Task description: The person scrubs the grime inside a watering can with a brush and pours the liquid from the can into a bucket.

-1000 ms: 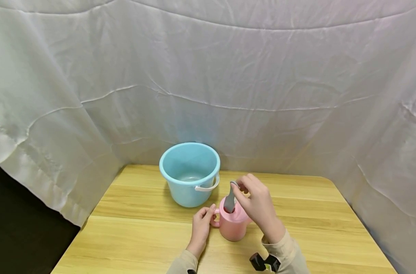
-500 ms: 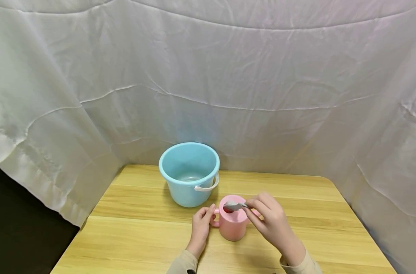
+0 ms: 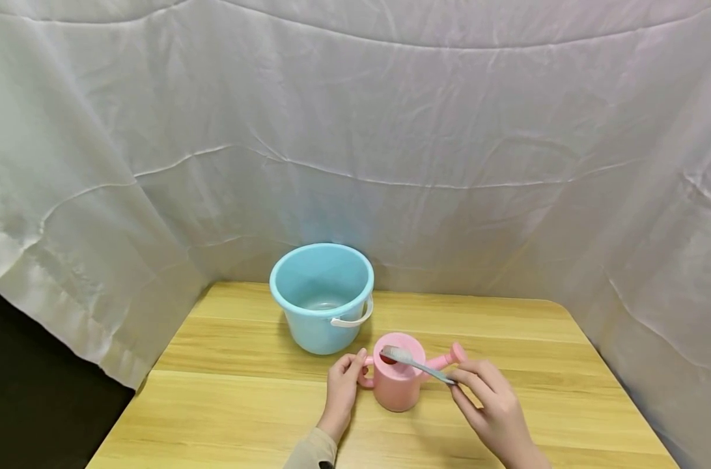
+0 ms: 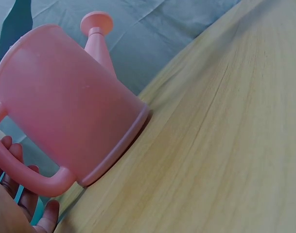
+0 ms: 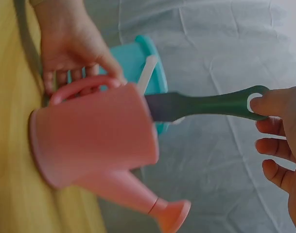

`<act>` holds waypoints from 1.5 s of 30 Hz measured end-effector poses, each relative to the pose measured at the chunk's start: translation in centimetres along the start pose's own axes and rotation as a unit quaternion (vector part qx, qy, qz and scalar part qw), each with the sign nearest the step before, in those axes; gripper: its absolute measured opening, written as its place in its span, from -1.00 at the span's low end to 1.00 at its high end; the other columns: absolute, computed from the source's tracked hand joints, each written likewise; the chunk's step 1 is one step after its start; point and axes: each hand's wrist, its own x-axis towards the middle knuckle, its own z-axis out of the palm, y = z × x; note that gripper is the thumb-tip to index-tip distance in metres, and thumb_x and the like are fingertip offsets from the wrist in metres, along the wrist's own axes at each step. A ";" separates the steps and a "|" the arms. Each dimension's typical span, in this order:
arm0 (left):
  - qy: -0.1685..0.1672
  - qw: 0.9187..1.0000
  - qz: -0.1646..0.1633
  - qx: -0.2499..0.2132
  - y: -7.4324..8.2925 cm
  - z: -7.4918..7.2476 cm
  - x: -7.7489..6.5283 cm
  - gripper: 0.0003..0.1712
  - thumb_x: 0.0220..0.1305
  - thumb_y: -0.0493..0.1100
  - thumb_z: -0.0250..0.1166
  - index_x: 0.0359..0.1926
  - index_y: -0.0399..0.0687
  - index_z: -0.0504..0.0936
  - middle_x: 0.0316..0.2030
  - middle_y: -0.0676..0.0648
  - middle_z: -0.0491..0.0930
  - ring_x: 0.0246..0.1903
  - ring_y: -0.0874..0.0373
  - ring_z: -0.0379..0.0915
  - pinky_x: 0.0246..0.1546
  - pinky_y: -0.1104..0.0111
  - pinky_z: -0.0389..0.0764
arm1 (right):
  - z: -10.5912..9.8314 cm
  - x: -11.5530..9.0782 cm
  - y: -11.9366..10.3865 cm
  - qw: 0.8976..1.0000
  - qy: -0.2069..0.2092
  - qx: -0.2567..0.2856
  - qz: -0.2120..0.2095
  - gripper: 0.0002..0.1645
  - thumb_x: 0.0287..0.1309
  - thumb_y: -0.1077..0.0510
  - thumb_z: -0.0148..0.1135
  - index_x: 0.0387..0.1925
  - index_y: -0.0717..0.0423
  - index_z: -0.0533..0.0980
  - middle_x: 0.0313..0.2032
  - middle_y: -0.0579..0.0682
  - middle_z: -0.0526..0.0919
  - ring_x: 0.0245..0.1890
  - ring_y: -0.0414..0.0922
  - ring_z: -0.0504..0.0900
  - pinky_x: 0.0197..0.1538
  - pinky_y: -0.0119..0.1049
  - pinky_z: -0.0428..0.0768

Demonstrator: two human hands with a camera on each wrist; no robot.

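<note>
A pink watering can stands upright on the table, its spout pointing right. My left hand grips its handle from the left, fingers curled through the loop. With thumb and fingertips, my right hand pinches the holed handle end of a grey-green, long-handled tool, whose wider pale head looks brush-like in the head view. The tool slants low over the can's top, its head at the round opening with the reddish inside. In the right wrist view, the can's rim hides the tip of the head.
Behind the can, to the left, a light blue bucket stands with its white handle folded down on the right. The wooden table backs onto a grey-white curtain that also encloses both sides.
My right hand has moved right and down, tipping the brush-like tool from nearly upright to a low slant. The spout has come into view. My left hand stays on the can's handle.
</note>
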 end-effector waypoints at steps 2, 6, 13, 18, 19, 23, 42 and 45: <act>0.001 1.000 0.001 0.001 0.0 0.0 0.0 -0.45 0.29 0.08 0.29 -0.35 -0.46 0.53 -0.51 0.01 0.47 -0.65 0.18 0.50 -0.40 0.24 0.75 | -0.3 -0.8 0.2 1.000 -0.003 -0.008 0.015 -0.62 0.36 0.07 0.14 -0.47 0.25 0.63 -0.41 0.03 0.61 -0.33 -0.17 0.52 -0.12 -0.58 0.50; 0.001 1.000 0.005 0.000 0.1 0.0 -0.1 -0.43 0.30 0.08 0.28 -0.34 -0.48 0.52 -0.52 0.01 0.47 -0.66 0.16 0.52 -0.39 0.24 0.75 | -0.6 -2.3 0.8 0.999 -0.019 -0.024 0.043 -0.60 0.38 0.04 0.10 -0.46 0.22 0.62 -0.38 0.02 0.62 -0.29 -0.19 0.51 -0.04 -0.64 0.48; -0.002 1.000 0.007 -0.004 0.0 0.0 0.0 -0.42 0.31 0.06 0.28 -0.36 -0.51 0.50 -0.53 -0.02 0.47 -0.65 0.18 0.49 -0.40 0.21 0.76 | -1.0 -3.9 1.8 0.994 -0.040 -0.055 0.088 -0.58 0.40 -0.03 0.05 -0.41 0.16 0.63 -0.33 -0.02 0.63 -0.24 -0.22 0.51 0.06 -0.71 0.42; -0.005 1.000 0.013 -0.005 0.1 0.1 -0.1 -0.45 0.32 0.02 0.27 -0.38 -0.51 0.49 -0.55 -0.01 0.46 -0.66 0.20 0.49 -0.41 0.22 0.76 | -1.5 -4.4 2.1 0.989 -0.058 -0.079 0.107 -0.55 0.41 -0.11 0.01 -0.41 0.08 0.63 -0.31 -0.10 0.64 -0.23 -0.24 0.50 0.03 -0.72 0.41; -0.005 1.000 0.015 -0.004 0.2 0.1 -0.2 -0.46 0.33 0.02 0.26 -0.38 -0.51 0.49 -0.56 -0.01 0.46 -0.66 0.19 0.50 -0.41 0.21 0.76 | -1.6 -4.4 2.2 0.989 -0.061 -0.082 0.109 -0.55 0.41 -0.12 0.00 -0.40 0.07 0.63 -0.31 -0.11 0.64 -0.24 -0.25 0.50 0.01 -0.71 0.42; -0.008 1.000 0.022 0.000 0.3 0.1 -0.3 -0.47 0.35 0.00 0.24 -0.36 -0.53 0.48 -0.56 0.00 0.46 -0.68 0.16 0.53 -0.42 0.19 0.75 | -1.9 -4.7 2.4 0.986 -0.075 -0.093 0.114 -0.52 0.41 -0.15 -0.02 -0.39 0.04 0.64 -0.30 -0.13 0.64 -0.24 -0.25 0.49 -0.05 -0.69 0.42; -0.005 1.000 0.010 0.006 0.1 0.0 -0.2 -0.44 0.33 0.05 0.26 -0.35 -0.51 0.50 -0.55 -0.02 0.45 -0.66 0.15 0.54 -0.37 0.24 0.75 | -1.7 -6.3 4.0 0.987 -0.077 -0.109 0.093 -0.50 0.40 -0.17 0.00 -0.39 0.08 0.65 -0.32 -0.09 0.64 -0.29 -0.21 0.51 -0.14 -0.52 0.45; -0.002 1.000 0.009 0.007 0.0 0.1 -0.1 -0.45 0.32 0.07 0.26 -0.34 -0.47 0.54 -0.53 -0.02 0.46 -0.66 0.16 0.53 -0.35 0.27 0.75 | -1.8 -6.3 4.1 0.986 -0.084 -0.110 0.096 -0.49 0.39 -0.19 0.00 -0.38 0.07 0.66 -0.31 -0.10 0.64 -0.29 -0.21 0.51 -0.18 -0.48 0.46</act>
